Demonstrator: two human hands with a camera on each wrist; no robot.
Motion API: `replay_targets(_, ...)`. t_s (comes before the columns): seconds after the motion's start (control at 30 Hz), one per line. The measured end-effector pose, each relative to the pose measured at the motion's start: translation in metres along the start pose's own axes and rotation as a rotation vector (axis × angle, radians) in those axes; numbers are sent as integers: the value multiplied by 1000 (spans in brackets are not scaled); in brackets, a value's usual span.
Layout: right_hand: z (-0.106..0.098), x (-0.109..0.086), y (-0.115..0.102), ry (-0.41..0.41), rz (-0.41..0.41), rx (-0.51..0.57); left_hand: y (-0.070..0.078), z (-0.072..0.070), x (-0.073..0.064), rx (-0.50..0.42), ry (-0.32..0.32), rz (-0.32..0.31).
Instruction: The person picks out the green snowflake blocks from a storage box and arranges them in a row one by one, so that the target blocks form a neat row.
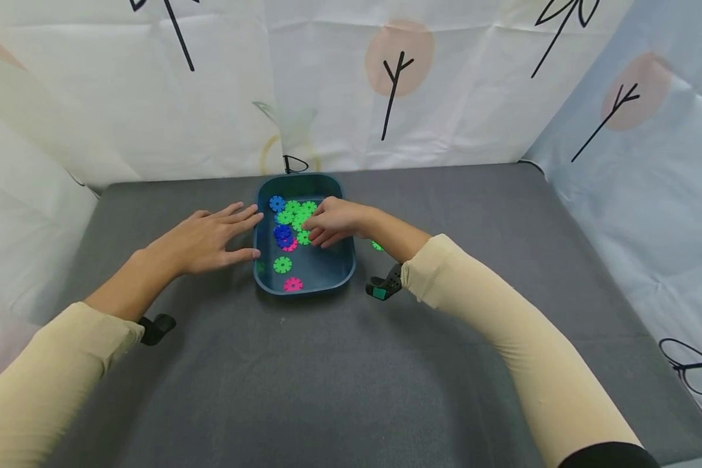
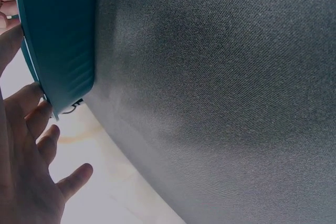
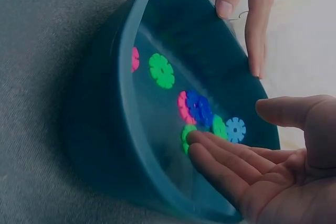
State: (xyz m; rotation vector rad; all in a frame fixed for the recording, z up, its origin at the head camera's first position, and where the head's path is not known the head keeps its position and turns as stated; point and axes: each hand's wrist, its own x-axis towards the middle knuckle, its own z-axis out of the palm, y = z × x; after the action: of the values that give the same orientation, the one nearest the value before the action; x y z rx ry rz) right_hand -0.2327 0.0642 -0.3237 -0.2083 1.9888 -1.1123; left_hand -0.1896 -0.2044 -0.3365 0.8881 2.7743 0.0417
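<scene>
A dark teal plastic basin [image 1: 322, 276] holds notched flower-shaped discs. Green discs [image 1: 292, 214] cluster at its far part, beside blue discs [image 1: 283, 235] and a partly covered pink one. Closer to the near wall are a lone green disc [image 3: 161, 71] and a pink disc [image 1: 293, 284]. My left hand [image 1: 210, 240] touches the basin's left rim with its fingertips, fingers spread. Over the right wall, my right hand [image 1: 336, 221] reaches inside. In the right wrist view its fingers stretch toward the green discs, fingertips at one of them, thumb apart; the hand hides part of the cluster.
Grey cloth [image 1: 327, 377] covers the table. A green disc [image 1: 377, 246] lies on it right of the basin, partly hidden by the right forearm. White printed sheets [image 1: 327, 84] hang behind and at both sides. Each wrist carries a dark strap device [image 1: 384, 284].
</scene>
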Motion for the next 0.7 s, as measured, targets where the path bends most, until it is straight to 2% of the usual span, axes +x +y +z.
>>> replay_targets(0.37, 17, 13, -8, -104, 91, 27, 1, -1, -1, -10, -2, 5)
replay_targets(0.7, 35, 22, -10, -100, 69, 47, -1, 1, -3, -9, 25, 26)
